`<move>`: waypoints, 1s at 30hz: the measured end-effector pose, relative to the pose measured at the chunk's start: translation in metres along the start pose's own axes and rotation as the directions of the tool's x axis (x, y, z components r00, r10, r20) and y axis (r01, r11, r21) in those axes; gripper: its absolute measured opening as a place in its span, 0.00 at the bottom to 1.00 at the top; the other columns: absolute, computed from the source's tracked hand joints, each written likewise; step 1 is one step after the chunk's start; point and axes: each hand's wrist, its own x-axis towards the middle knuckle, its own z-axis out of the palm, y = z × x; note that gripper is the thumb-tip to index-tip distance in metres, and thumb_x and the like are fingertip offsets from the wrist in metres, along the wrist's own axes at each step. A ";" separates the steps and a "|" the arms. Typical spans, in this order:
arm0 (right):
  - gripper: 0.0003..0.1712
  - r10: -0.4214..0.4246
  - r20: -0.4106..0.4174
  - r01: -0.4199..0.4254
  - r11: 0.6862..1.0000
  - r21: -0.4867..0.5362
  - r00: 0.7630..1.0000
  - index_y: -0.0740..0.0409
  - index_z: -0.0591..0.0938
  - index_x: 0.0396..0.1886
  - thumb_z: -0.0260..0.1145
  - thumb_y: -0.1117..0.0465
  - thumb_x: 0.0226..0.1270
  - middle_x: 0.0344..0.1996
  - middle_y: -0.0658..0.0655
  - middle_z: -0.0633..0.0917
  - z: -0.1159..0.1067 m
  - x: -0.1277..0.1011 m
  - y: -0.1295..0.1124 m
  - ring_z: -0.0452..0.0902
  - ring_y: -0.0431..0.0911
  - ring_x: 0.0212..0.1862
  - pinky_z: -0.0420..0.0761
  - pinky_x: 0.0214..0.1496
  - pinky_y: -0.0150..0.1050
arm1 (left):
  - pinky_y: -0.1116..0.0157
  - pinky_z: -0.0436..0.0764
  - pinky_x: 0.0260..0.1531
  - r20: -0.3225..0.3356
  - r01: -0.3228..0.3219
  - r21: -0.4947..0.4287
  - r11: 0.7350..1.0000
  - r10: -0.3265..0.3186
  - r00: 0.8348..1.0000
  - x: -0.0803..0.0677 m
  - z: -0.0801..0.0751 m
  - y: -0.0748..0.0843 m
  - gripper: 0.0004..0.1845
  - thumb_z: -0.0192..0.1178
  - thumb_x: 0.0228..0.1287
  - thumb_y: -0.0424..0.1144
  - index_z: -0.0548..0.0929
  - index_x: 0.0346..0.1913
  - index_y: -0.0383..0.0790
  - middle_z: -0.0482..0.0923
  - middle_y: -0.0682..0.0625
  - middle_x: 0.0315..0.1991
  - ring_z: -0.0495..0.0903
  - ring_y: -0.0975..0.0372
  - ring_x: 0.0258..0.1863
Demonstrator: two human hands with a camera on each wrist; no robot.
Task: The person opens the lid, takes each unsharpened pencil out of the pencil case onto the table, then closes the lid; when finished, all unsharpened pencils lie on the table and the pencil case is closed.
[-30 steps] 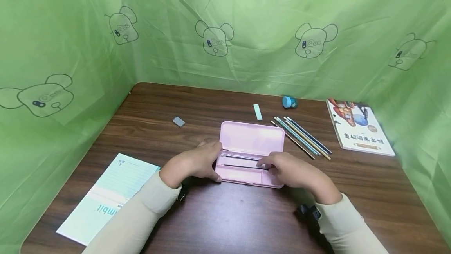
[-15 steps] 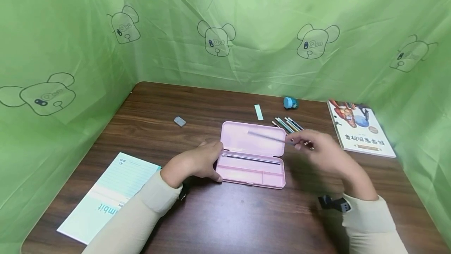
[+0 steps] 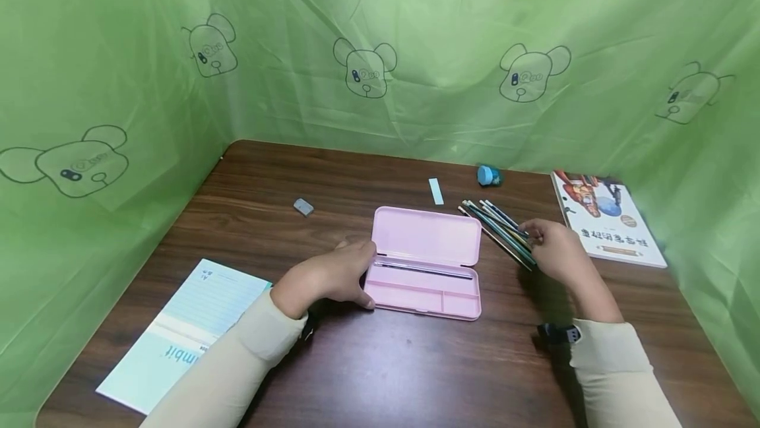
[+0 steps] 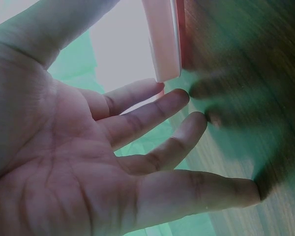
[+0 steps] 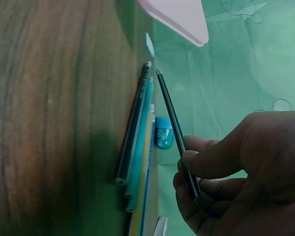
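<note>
An opened pink pencil case [image 3: 426, 235] lies mid-table, a dark pencil [image 3: 424, 271] in its back compartment. At its left end rests my left hand [image 3: 340, 274], thumb toward the front corner. The left wrist view has that hand's fingers extended and spread next to the pink case edge [image 4: 163, 44]. Over to the right, my right hand [image 3: 559, 253] is above a bundle of pencils [image 3: 497, 222]. A dark pencil [image 5: 174, 116] is pinched between its thumb and fingers, as the right wrist view shows. It is held just over the other pencils [image 5: 132, 147].
Behind the case lie a pale strip [image 3: 436, 191] and a blue sharpener-like object [image 3: 489, 176]. A grey eraser [image 3: 303, 207] is at back left. An illustrated book [image 3: 611, 220] lies at right, a light-blue notebook [image 3: 184, 332] at left. Green cloth [image 3: 439, 111] surrounds the table.
My right hand has taken a pencil out of the case and carried it right to the loose pencils. My left hand has stayed at the case's left end.
</note>
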 end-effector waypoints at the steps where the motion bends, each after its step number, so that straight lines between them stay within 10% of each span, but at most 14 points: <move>1: 0.25 0.002 0.005 -0.002 1.000 -0.004 1.000 0.69 0.88 0.58 0.57 0.77 0.64 0.46 0.71 0.90 0.001 0.001 0.001 0.79 0.56 0.38 0.75 0.37 0.44 | 0.45 0.64 0.85 -0.001 0.001 0.001 1.000 -0.001 1.000 0.000 0.000 0.000 0.34 0.87 0.58 0.44 0.76 0.56 0.32 0.81 0.40 0.60 0.78 0.46 0.69; 30: 0.20 0.028 0.112 -0.021 0.997 -0.070 0.993 0.65 0.89 0.55 0.64 0.72 0.64 0.36 0.62 0.90 0.011 0.003 0.005 0.82 0.56 0.38 0.79 0.41 0.48 | 0.44 0.64 0.85 -0.002 0.022 0.007 1.000 -0.022 1.000 0.002 0.001 0.000 0.36 0.87 0.57 0.45 0.77 0.58 0.32 0.81 0.39 0.62 0.77 0.45 0.71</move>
